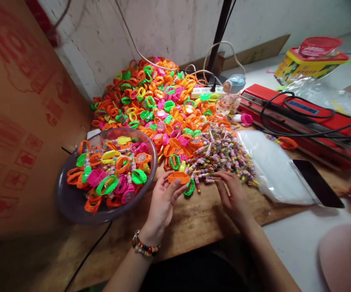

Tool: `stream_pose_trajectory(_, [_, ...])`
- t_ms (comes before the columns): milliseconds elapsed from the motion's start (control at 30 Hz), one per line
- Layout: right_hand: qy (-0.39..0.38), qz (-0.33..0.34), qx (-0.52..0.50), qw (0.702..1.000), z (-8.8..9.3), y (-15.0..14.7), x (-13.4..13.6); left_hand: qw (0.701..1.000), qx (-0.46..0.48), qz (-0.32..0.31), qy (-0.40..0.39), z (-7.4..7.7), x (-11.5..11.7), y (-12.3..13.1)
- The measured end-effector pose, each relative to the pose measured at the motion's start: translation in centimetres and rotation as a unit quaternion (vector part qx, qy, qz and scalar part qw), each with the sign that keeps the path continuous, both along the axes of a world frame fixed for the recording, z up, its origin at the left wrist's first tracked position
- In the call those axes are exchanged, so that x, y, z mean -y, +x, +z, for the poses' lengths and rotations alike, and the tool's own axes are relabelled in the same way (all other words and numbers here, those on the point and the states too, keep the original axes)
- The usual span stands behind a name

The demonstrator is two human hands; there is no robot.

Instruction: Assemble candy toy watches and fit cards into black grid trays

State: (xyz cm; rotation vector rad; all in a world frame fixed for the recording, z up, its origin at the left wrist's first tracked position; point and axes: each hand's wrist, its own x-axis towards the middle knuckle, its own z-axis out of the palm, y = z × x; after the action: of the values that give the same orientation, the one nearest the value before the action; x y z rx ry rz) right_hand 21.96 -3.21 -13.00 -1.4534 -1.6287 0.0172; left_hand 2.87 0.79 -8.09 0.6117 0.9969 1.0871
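Note:
My left hand point(162, 202) holds an orange toy watch point(178, 177) between thumb and fingertips, just above the wooden board point(193, 221). My right hand point(234, 194) reaches into the near edge of a heap of small wrapped candy rolls point(224, 156), fingers curled on the candies. Whether it grips one is unclear. A green toy watch point(190, 187) lies between the hands. A big pile of orange, green, pink and yellow toy watches point(154, 101) fills the back of the board. A dark round bowl point(72, 202) at the left holds several watches with candy in them.
A stack of clear plastic bags point(272, 166) and a black phone point(317, 183) lie right of the candies. A red heat sealer point(303, 117) with black cable sits behind. A cardboard box wall point(17, 121) stands at left. A power strip point(204, 92), a small bottle and a yellow box with a red basket point(318, 46) are at the back.

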Motion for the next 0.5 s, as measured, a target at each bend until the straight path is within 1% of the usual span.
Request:
stream_pose_trajectory(67, [-0.011,0.020,-0.111,0.994,2.8,-2.0,0.6,0.999,0.020,-0.015,-0.027,1.6,0.6,-0.2])
stream_pose_trajectory(100, [-0.023,0.030,-0.177,0.984,4.1,-3.0,0.8,0.999,0.020,-0.021,-0.033,2.2,0.9,-0.3])
stream_pose_trajectory(133, [-0.034,0.035,-0.250,0.967,5.1,-4.0,1.0,0.999,0.019,-0.026,-0.037,2.6,1.1,-0.4])
stream_pose_trajectory(167, [-0.045,0.037,-0.324,0.944,5.9,-4.9,1.1,0.999,0.020,-0.029,-0.038,2.9,1.2,-0.5])
stream_pose_trajectory(233, [-0.062,0.042,-0.447,0.892,6.8,-6.0,1.1,0.999,0.024,-0.029,-0.034,3.2,1.4,-0.6])
stream_pose_trajectory(267, [-0.074,0.053,-0.481,0.872,7.0,-6.2,1.0,0.999,0.024,-0.026,-0.028,3.3,1.5,-0.7])
stream_pose_trajectory(300, [-0.091,0.075,-0.494,0.862,7.0,-6.3,1.0,0.999,0.021,-0.024,-0.020,3.3,1.5,-0.7])
stream_pose_trajectory(333, [-0.115,0.106,-0.484,0.861,7.1,-6.2,1.0,1.000,0.016,-0.023,-0.009,3.2,1.5,-0.8])
stream_pose_trajectory(367, [-0.143,0.140,-0.453,0.869,7.1,-6.0,1.1,1.000,0.006,-0.023,0.004,3.2,1.5,-1.0])
stream_pose_trajectory(433, [-0.181,0.195,-0.360,0.894,7.3,-5.5,1.5,0.999,-0.021,-0.025,0.032,3.0,1.5,-1.3])
stream_pose_trajectory(467, [-0.185,0.207,-0.318,0.907,7.4,-5.2,1.7,0.998,-0.036,-0.026,0.046,2.8,1.4,-1.5])
stream_pose_trajectory(500, [-0.182,0.205,-0.290,0.917,7.5,-5.0,1.9,0.997,-0.052,-0.023,0.060,2.7,1.4,-1.7])
